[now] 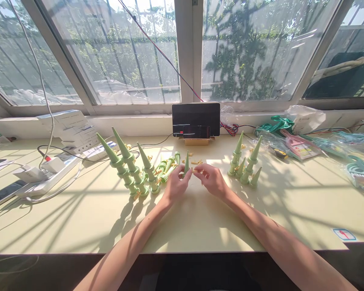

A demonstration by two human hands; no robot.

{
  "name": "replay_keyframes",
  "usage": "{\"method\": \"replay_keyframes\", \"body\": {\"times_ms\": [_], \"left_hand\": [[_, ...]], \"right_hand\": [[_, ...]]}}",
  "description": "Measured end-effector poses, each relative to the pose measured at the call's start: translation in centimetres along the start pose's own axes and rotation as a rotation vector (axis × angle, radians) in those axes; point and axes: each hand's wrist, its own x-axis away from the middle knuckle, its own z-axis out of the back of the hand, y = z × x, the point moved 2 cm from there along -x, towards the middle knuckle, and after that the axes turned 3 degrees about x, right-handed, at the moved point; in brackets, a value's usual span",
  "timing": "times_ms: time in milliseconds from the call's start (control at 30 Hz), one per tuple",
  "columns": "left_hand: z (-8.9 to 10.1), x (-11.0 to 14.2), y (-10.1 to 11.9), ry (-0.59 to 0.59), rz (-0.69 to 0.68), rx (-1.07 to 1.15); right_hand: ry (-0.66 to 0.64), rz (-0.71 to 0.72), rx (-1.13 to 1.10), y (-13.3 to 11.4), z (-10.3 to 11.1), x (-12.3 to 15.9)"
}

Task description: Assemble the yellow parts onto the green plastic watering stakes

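Observation:
My left hand [176, 185] is closed around a pale green cone [187, 162], its tip pointing up. Close beside it, the fingers of my right hand [212, 180] pinch a small yellow peg [194, 171] near the cone. Just left of my left hand lie loose green pieces [167, 166] in a heap. Small yellow pieces [196, 162] are scattered behind my hands. Tall stacked green spires [128, 159] with yellow pegs stand to the left. More green spires [249, 165], some tall and some short, stand to the right.
A dark tablet [195, 115] with a phone in front stands at the back against the window ledge. White boxes [66, 129], a power strip [53, 178] and cables occupy the left. Bagged items and a pink-handled tool [300, 145] lie at the right.

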Motion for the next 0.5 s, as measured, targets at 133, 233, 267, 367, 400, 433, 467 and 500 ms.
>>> {"method": "replay_keyframes", "body": {"times_ms": [133,233,267,367,400,433,467,500], "left_hand": [[-0.04,-0.04,-0.19,-0.018,0.046,0.07],[-0.06,-0.09,-0.36,-0.036,0.035,0.134],[-0.06,-0.09,-0.39,-0.044,0.034,0.147],[-0.02,-0.09,-0.34,-0.06,0.03,0.161],[0.0,-0.08,-0.31,-0.063,0.026,0.159],[0.02,-0.09,-0.29,-0.066,0.023,0.154],[0.03,-0.1,-0.28,-0.067,0.019,0.149],[0.05,-0.12,-0.28,-0.067,0.015,0.143]], "right_hand": [[0.0,-0.01,-0.002,0.09,-0.01,0.04],[0.0,-0.016,-0.009,0.08,-0.02,0.05],[0.0,-0.017,-0.01,0.06,-0.02,0.06],[0.005,-0.019,-0.007,0.0,-0.01,0.07],[0.007,-0.018,-0.005,0.0,0.0,0.07],[0.009,-0.018,-0.004,0.0,0.0,0.08],[0.009,-0.018,-0.005,0.01,0.0,0.08],[0.008,-0.018,-0.006,0.03,-0.01,0.08]]}}
